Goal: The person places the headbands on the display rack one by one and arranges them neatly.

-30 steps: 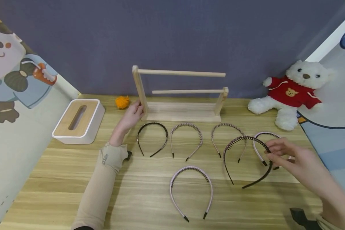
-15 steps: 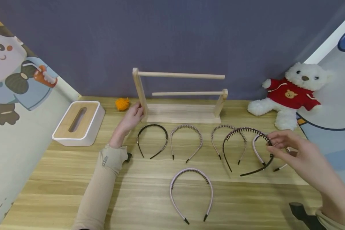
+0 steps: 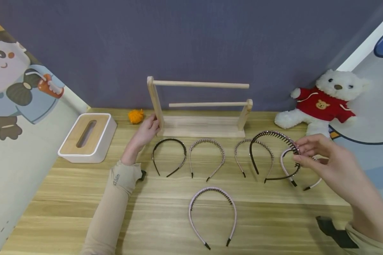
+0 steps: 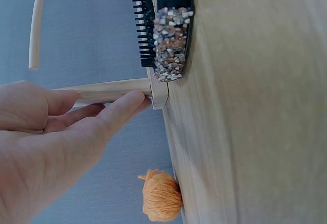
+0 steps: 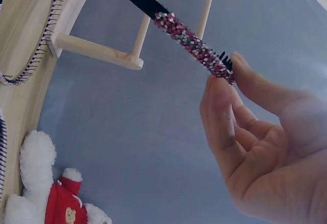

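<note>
My right hand (image 3: 330, 164) pinches a black toothed headband (image 5: 189, 42) between thumb and fingertips; pink and silver stones cover its outer side. It is held up over the right part of the table, overlapping two headbands behind it. At the back, my left hand (image 3: 146, 131) grips the left post (image 3: 155, 101) of a wooden rack low down, thumb on one side and fingers on the other. The rack has an upper rod (image 3: 201, 84) and a lower rod (image 3: 207, 105), both bare. A black headband (image 3: 169, 139) lies just in front of it.
Beside it lie a beaded headband (image 3: 207, 140), another beaded headband (image 3: 237, 148) and a pale headband (image 3: 284, 166). A lilac headband (image 3: 190, 212) lies nearer. An orange yarn ball (image 3: 136, 116) and tissue box (image 3: 83, 138) stand left; a white teddy bear (image 3: 322, 102) sits right.
My right hand has moved away from me, toward the rack's side of the table, and the headband has turned with its ends swinging up. The left hand stays on the post.
</note>
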The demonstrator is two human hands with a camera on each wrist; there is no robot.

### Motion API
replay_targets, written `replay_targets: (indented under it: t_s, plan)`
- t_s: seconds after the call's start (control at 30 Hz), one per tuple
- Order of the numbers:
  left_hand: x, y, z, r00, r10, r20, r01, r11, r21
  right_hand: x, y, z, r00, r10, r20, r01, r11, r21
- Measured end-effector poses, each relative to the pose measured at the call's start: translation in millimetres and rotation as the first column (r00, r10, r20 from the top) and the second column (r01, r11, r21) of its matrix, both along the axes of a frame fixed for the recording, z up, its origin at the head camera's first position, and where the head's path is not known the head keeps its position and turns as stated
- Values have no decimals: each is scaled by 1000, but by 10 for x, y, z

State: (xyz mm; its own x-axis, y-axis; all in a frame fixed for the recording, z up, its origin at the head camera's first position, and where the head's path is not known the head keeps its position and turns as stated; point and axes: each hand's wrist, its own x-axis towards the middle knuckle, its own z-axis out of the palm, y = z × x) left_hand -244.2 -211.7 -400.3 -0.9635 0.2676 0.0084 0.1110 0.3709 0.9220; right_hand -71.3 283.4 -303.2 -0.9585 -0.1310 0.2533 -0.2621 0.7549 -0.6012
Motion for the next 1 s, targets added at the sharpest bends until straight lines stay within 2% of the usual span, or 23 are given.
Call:
replay_targets:
  t_s: [0.3, 0.5, 0.73, 0.83, 1.0]
  plan:
    - [4, -1, -14, 1000, 8, -20, -8, 1000, -20, -66, -111, 35, 997, -20, -77, 15, 998, -58]
    - [15, 1, -20, 1000, 8, -6, -8, 1000, -15, -114, -182, 50, 995, -42, -87, 32, 993, -115]
    - [29, 14, -16, 1000, 8, 5, -8, 1000, 5, -156, -280, 78, 987, -106, -125, 70, 963, -262]
    - [23, 14, -9, 1000, 11, 8, -12, 1000, 10, -174, -309, 85, 980, -157, -125, 116, 952, -283]
    - [21, 10, 8, 1000, 24, -3, -24, 1000, -3, -215, -344, 92, 974, -184, -133, 133, 938, -321]
